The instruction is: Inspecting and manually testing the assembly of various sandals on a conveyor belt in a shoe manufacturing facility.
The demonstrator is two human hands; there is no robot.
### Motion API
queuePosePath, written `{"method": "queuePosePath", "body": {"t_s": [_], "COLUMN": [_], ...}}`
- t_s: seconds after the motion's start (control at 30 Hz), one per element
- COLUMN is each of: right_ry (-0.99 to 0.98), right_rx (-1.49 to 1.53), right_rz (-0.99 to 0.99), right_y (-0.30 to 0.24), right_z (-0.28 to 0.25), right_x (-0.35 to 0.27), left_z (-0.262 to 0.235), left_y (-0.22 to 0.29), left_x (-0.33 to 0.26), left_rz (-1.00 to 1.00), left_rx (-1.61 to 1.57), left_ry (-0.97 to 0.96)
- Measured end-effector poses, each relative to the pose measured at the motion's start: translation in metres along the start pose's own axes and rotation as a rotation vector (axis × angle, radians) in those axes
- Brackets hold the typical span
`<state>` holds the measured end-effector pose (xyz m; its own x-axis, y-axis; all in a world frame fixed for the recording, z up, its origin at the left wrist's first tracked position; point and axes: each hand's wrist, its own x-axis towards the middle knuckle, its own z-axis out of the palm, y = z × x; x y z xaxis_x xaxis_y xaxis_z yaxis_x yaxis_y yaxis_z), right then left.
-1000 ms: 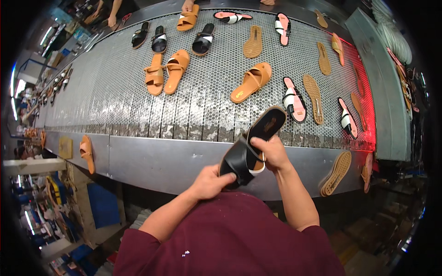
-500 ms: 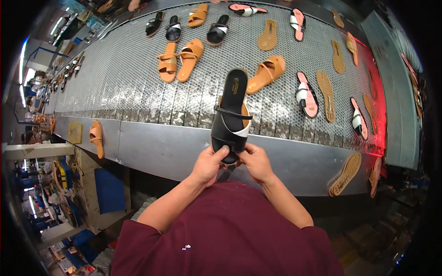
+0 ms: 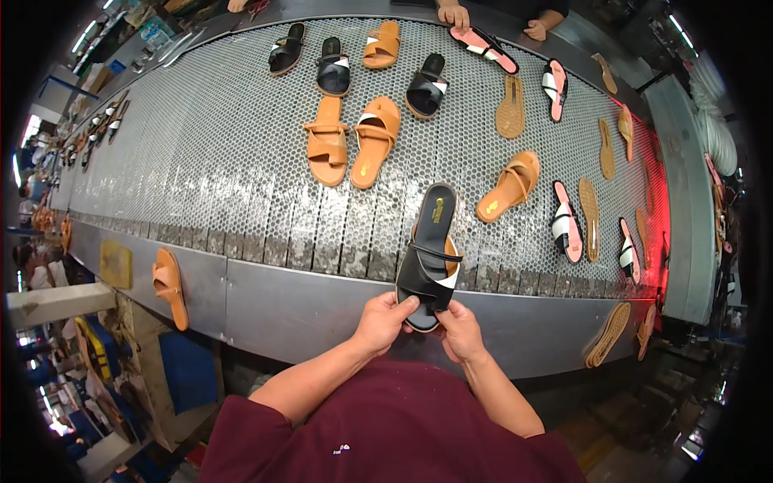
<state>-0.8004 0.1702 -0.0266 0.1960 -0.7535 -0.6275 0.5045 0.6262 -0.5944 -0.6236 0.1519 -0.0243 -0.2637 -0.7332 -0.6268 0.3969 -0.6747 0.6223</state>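
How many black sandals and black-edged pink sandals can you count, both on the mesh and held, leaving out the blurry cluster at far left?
Held black sandal: 1
Black sandals on the mesh: 3
Black-edged pink sandals on the mesh: 4
Total: 8

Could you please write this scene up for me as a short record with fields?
Held item: black leather-like slide sandal with a white panel, insole up, heel pointing away
Left hand: grip on the toe end, left side, thumb on top
Right hand: grip on the toe end, right side
Surface: grey mesh belt beyond a smooth grey metal ledge
Nearby: tan strapped sandal, right of the held one
Co-worker: hand on a pink-insoled, black-edged sandal
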Motion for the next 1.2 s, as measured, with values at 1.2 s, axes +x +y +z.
{"method": "queuePosePath", "body": {"t_s": [1.2], "right_ry": [-0.326], "right_rx": [-0.381], "right_rz": [-0.350], "right_y": [-0.126], "right_z": [0.107], "right_x": [0.131], "left_z": [-0.086], "left_y": [0.162], "left_x": [0.036], "left_rz": [0.754], "left_rx": [0.883], "left_ry": [0.412]}}
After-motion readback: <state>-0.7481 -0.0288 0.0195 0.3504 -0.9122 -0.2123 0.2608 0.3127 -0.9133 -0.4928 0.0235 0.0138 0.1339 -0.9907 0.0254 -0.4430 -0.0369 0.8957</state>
